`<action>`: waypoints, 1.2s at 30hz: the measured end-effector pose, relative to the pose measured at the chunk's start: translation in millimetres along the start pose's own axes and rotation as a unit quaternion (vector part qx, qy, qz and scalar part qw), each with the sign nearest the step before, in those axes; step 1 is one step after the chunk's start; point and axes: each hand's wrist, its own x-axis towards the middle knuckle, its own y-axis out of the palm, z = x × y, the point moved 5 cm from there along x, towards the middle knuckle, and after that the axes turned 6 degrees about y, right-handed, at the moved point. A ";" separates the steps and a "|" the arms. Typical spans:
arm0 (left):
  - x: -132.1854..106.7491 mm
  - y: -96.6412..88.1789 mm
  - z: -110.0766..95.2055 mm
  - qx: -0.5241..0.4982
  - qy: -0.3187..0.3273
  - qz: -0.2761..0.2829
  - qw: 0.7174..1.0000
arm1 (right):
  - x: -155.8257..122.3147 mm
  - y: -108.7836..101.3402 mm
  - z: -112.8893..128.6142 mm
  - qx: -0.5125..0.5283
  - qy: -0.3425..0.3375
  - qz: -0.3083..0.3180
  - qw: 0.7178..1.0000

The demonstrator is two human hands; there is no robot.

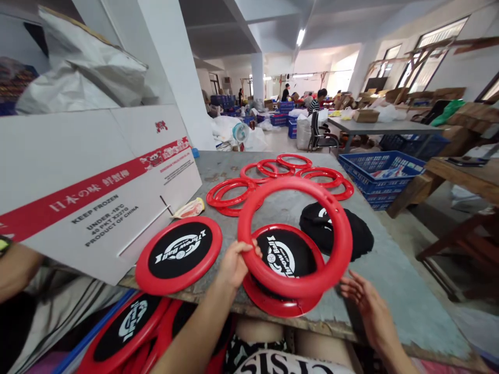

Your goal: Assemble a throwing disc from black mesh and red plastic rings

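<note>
My left hand [235, 264] is closed on the left side of a large red plastic ring [338, 218], which it holds tilted up over a red disc with black printed fabric [286, 254] at the table's near edge. My right hand [364, 301] is open, fingers spread, just right of the ring's lower rim and apart from it. A finished red and black disc [178, 253] lies flat to the left. A pile of black fabric pieces [353, 234] lies behind the ring on the right.
Several loose red rings [273, 174] lie further back on the grey table [401, 291]. A big white carton [89, 182] leans at the left. More finished discs [128, 327] sit below the table edge. Blue crates [380, 171] stand right; people work far behind.
</note>
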 end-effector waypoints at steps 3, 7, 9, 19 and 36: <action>-28.7 -4.1 44.1 -0.010 -0.046 -0.026 0.999 | 2.8 13.3 15.2 0.077 0.035 0.031 0.996; -52.9 -15.5 69.7 0.022 -0.052 -0.053 0.997 | 0.3 27.0 13.6 -0.008 0.067 0.005 0.998; -57.8 -25.4 68.4 0.127 -0.008 -0.060 0.990 | -0.3 32.1 6.9 -0.028 0.080 0.005 0.996; -31.8 -67.1 84.7 0.549 0.135 -0.091 0.820 | 32.4 49.6 9.8 -0.324 0.020 -0.003 0.946; -25.5 -87.5 85.0 0.553 0.175 -0.083 0.810 | 23.7 61.6 22.6 -0.508 -0.039 0.008 0.860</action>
